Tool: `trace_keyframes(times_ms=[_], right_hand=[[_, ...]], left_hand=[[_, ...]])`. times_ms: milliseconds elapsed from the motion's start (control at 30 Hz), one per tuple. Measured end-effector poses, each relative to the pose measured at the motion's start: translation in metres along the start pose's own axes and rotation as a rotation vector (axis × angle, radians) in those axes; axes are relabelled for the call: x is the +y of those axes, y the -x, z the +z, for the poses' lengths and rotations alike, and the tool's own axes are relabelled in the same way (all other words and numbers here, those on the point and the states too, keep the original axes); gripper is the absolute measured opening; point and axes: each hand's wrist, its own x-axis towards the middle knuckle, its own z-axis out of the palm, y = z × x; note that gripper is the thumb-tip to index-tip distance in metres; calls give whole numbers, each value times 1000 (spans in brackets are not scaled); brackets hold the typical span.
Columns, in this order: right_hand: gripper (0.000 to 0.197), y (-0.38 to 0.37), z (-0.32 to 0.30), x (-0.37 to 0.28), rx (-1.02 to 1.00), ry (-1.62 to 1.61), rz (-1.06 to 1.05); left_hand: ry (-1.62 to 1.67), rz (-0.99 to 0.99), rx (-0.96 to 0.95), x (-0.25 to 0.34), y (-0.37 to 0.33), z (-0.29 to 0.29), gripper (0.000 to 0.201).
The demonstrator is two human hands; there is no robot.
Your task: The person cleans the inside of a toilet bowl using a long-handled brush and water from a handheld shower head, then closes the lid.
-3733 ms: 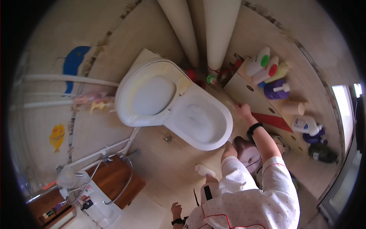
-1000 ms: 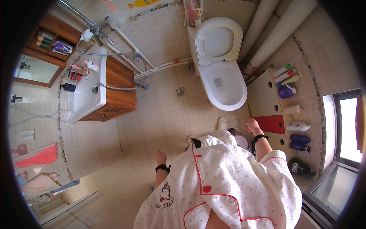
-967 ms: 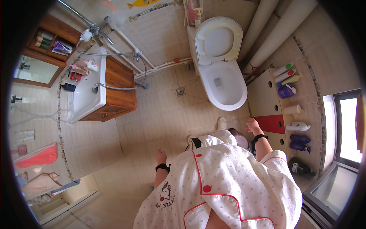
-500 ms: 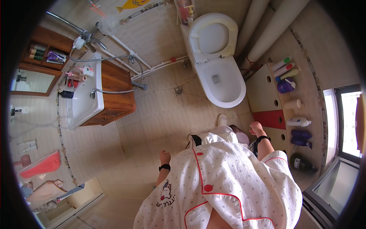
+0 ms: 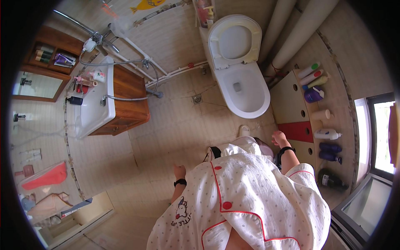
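The right hand (image 5: 278, 137) hangs empty with loosely curled grip just beside the red panel (image 5: 301, 130) of the low shelf (image 5: 287, 98) near the toilet (image 5: 243, 89), while the left hand (image 5: 179, 171), grip slack and empty, hovers over the tiled floor (image 5: 166, 129).

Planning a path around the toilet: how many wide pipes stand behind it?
2. One pipe rises right beside the toilet; the second pipe runs alongside it, nearer the ledge with bottles. None seems hidden.
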Motion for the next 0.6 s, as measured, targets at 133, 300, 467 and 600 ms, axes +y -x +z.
trace_keyframes(times_ms=[133,300,467,600], right_hand=[[16,-4,-10,1,-65,-16,80],[13,-39,-23,-4,-62,203,-72],[20,-21,10,-50,-146,166,-314],[22,-22,13,-49,-90,198,-275]], left_hand=[[26,-100,-112,3,6,-2,47],[-256,-109,-72,-3,2,9,39],[-392,27,-133,-61,6,7,43],[-3,-359,-76,-9,32,-27,36]])
